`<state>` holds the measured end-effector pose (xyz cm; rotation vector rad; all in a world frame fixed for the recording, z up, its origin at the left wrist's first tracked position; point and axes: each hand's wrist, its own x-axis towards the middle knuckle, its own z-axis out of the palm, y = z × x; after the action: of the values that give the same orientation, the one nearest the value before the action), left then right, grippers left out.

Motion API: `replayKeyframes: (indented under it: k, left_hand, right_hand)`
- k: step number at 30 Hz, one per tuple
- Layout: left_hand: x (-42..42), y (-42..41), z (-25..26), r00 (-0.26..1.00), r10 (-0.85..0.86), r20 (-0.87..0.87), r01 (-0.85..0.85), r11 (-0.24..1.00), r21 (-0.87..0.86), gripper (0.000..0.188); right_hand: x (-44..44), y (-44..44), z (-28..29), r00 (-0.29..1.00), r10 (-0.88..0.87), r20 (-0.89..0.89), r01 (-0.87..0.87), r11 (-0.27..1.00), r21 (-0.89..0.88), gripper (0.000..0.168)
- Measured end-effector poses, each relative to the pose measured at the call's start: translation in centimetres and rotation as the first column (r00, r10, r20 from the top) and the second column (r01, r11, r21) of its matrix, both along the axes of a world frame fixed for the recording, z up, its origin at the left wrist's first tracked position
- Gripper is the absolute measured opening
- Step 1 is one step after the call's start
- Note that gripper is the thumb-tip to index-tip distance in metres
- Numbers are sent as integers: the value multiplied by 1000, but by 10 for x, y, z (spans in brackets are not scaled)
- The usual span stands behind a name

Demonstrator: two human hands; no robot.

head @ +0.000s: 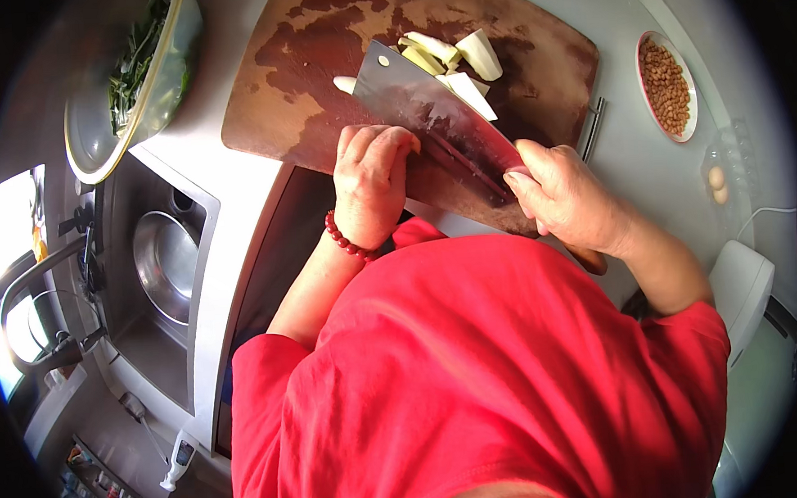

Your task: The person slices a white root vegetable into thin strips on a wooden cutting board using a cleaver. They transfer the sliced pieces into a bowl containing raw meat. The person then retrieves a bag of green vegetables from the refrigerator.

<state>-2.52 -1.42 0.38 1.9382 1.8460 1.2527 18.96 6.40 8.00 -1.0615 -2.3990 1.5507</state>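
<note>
My right hand (pixel 564 193) grips the handle end of a wide steel cleaver (pixel 431 105), whose blade slants up and left over a wooden cutting board (pixel 276 113). Beside the blade's near side, my left hand (pixel 371 183) has its fingers curled in, with a red bead bracelet (pixel 351 241) at the wrist. Whether anything is inside those fingers is hidden. Cut chunks of a pale green vegetable (pixel 479 55) lie beyond the blade, some partly covered by it. One small pale end (pixel 344 84) pokes out at the blade's left. Dark wet patches mark the board.
A clear bowl of leafy greens (pixel 139 73) stands at upper left, above a sink (pixel 154 350) holding a metal basin (pixel 167 264). To the right are an oval dish of small brown beans or nuts (pixel 665 86) and eggs (pixel 717 185) in a clear carton.
</note>
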Motion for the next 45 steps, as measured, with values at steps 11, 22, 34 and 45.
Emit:
replayKeyframes:
  k: [11, 22, 34, 45]
  left_hand:
    - [-69, 40, 8, 957, 89, -275, -92, 996, 4, 21]
    - [-50, 115, 57, 897, -431, -99, 397, 884, -247, 28]
    - [7, 168, 71, 636, -754, -163, 547, 589, -594, 34]
    - [-108, 92, 85, 813, -142, 565, 323, 917, -234, 40]
  right_hand:
    - [21, -3, 32, 994, 90, 53, -103, 943, 317, 16]
    - [27, -6, 26, 953, 197, 231, -282, 856, 433, 7]
    - [24, -9, 24, 963, 186, 194, -261, 817, 515, 6]
    - [-10, 8, 19, 971, 67, 228, -188, 806, 561, 4]
